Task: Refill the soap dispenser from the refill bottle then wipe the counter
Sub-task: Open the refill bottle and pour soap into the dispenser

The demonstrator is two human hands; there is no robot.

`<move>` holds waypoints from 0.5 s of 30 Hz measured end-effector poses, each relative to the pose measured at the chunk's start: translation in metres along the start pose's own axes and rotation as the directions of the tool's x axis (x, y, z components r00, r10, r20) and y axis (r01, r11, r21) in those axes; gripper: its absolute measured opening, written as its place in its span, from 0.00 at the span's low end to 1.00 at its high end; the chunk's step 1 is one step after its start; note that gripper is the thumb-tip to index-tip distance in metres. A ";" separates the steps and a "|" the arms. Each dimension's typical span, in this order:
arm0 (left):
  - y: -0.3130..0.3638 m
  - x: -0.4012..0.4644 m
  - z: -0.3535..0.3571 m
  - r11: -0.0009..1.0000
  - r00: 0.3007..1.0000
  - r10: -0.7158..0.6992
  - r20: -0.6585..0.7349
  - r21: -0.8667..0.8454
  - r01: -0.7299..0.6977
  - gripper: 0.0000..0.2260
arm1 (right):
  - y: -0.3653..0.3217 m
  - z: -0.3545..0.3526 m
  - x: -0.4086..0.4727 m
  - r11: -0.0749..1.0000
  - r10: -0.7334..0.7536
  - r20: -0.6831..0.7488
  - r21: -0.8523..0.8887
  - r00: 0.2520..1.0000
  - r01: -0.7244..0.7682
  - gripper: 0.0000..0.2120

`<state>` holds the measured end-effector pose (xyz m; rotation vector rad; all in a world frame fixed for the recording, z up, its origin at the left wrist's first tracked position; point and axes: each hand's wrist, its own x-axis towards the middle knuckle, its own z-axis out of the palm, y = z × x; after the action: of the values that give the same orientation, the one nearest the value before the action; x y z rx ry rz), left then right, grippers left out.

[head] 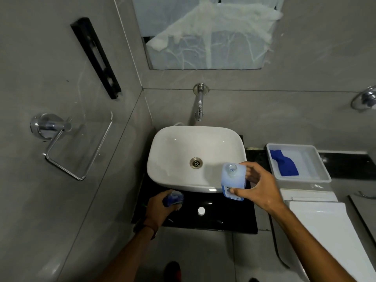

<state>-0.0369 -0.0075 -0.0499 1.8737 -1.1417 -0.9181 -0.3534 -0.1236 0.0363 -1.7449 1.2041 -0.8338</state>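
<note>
My right hand (258, 188) grips a pale blue translucent refill bottle (233, 178), held upright with its neck uncapped, over the front right rim of the white basin (173, 151). My left hand (160, 208) is closed round a small dark blue soap dispenser (174, 198) on the black counter (223, 220), left of the basin's front. A white cap (201, 211) lies on the counter between my hands. The dispenser's top is partly hidden and blurred.
A wall tap (199, 104) juts over the basin. To the right, a white tray (317, 159) holds a blue cloth (284, 163). A white toilet tank lid (325, 224) sits lower right. A chrome towel ring (67, 145) hangs on the left wall.
</note>
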 end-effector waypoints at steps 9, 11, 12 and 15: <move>0.140 0.042 -0.004 0.891 0.889 0.452 -0.077 -0.015 -0.454 0.27 | -0.057 -0.030 0.041 0.968 -0.177 -0.107 -0.197 0.978 0.154 0.36; 0.166 0.050 -0.006 0.857 0.854 0.514 -0.072 0.010 -0.515 0.28 | -0.077 -0.038 0.051 0.942 -0.237 -0.116 -0.270 0.965 0.199 0.35; 0.176 0.052 -0.006 0.835 0.832 0.550 -0.068 0.034 -0.549 0.28 | -0.086 -0.041 0.055 0.927 -0.266 -0.116 -0.305 0.957 0.221 0.35; 0.198 0.056 -0.007 0.745 0.743 0.665 -0.076 0.138 -0.652 0.27 | -0.111 -0.054 0.066 0.875 -0.343 -0.130 -0.406 0.930 0.265 0.36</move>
<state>-0.0875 -0.1217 0.1134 1.3886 -1.6452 -0.3332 -0.3355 -0.1796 0.1634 -2.2588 1.3054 -1.0303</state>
